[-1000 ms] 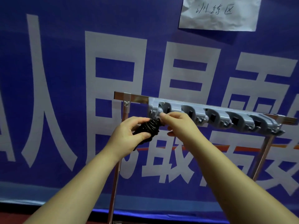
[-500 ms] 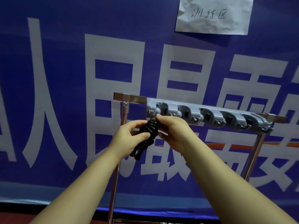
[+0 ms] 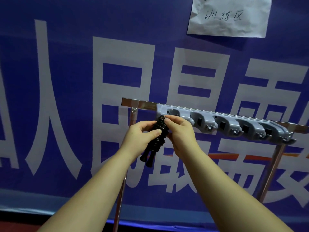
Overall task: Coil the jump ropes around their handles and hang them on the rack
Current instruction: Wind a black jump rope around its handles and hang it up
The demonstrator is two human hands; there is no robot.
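While both hands (image 3: 179, 131) grip the coiled rope (image 3: 158, 136), seemingly below the rack (image 3: 234, 126), a blue banner (image 3: 66, 81) hangs behind.

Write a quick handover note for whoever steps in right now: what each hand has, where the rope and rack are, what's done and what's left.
Left hand: grips the middle of the black coiled jump rope bundle.
Right hand: pinches the bundle's top loop at the leftmost slot of the grey plastic hook rack.
Done: rope wound round its two handles, which point down.
Left: hook the loop on and let go. The rack's other slots show nothing hanging.
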